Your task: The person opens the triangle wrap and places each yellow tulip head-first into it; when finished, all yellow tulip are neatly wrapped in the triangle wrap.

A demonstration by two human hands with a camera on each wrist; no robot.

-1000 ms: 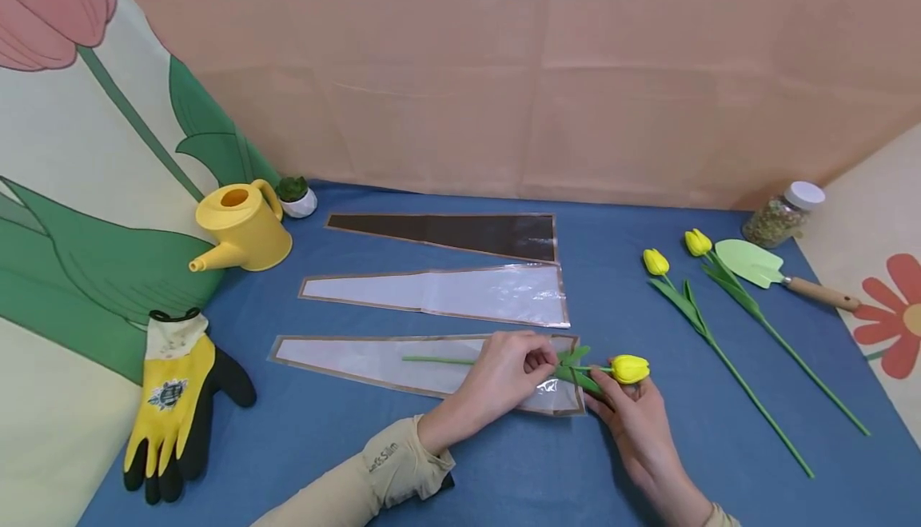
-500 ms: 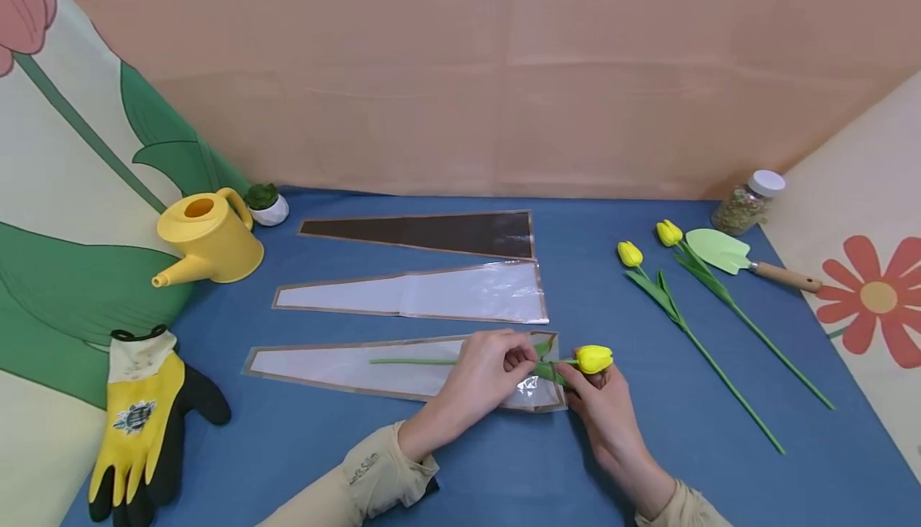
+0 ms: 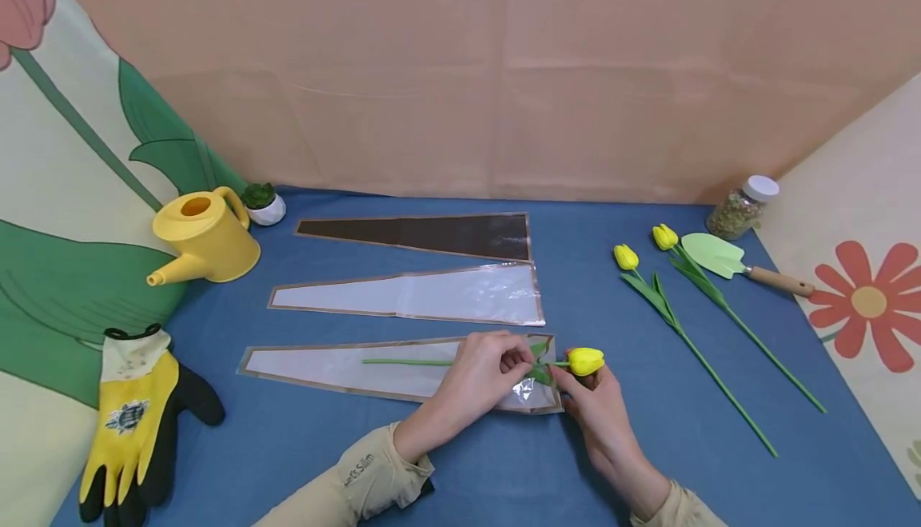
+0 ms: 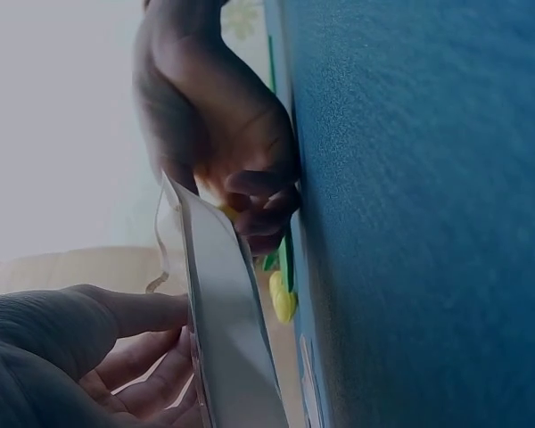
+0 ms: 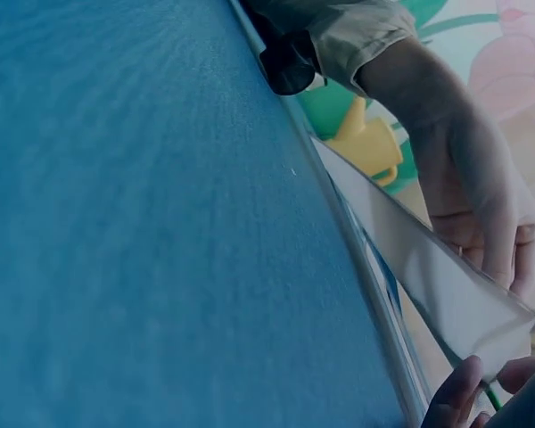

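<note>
Where blue cloth covers the table (image 3: 504, 479), the left hand (image 3: 478, 371) and right hand (image 3: 600, 415) meet at the wide end of the nearest pale wrapper (image 3: 316, 365). Past the hands lie a second pale wrapper (image 3: 460, 295) and, farthest, a dark wrapper (image 3: 460, 235). Well off to their left I see a yellow-and-black glove (image 3: 137, 415), with a yellow watering can (image 3: 209, 239) farther back.

Between the hands is the yellow tulip (image 3: 586, 361), its bloom beyond the wrapper's edge, its stem running leftward. The left hand pinches the wrapper close to the leaves; the right hand grips the stem just below the bloom.

Right of the hands rest a nearer loose tulip (image 3: 647, 295), a farther loose tulip (image 3: 698, 277) and a trowel (image 3: 712, 256). Behind these stands a white-lidded jar (image 3: 735, 213); back beside the watering can, a small potted plant (image 3: 265, 205).
</note>
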